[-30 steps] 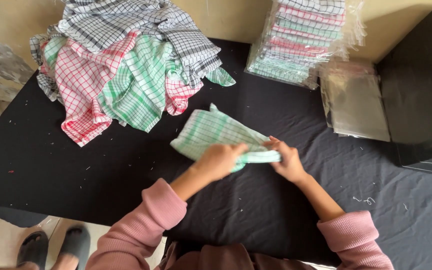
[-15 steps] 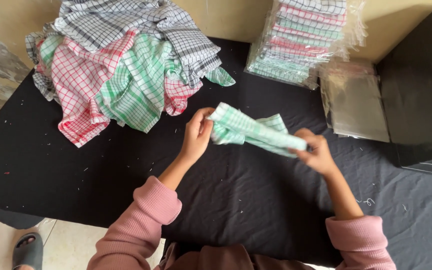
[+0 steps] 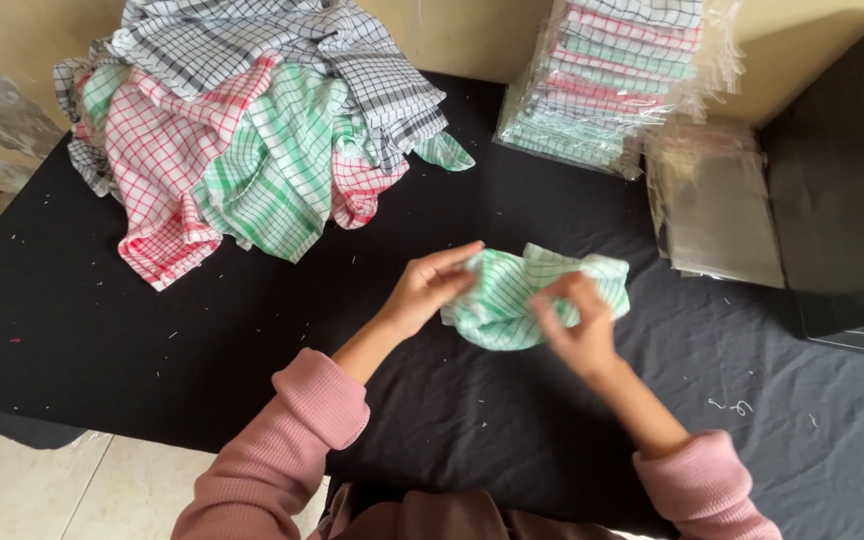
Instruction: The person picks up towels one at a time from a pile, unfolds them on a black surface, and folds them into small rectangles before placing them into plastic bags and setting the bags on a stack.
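I'm seeing both hands closing in vs half a sec ago: the green checked cloth (image 3: 512, 300), stretched out then, is now bunching up btwn them, so folding's moving along. Left hand (image 3: 430, 290) is pinching its left edge w/ fingertips; right hand (image 3: 574, 322) is gripping it from the front, fingers curled. Cloth pile (image 3: 252, 130) is sitting well beyond the left hand.
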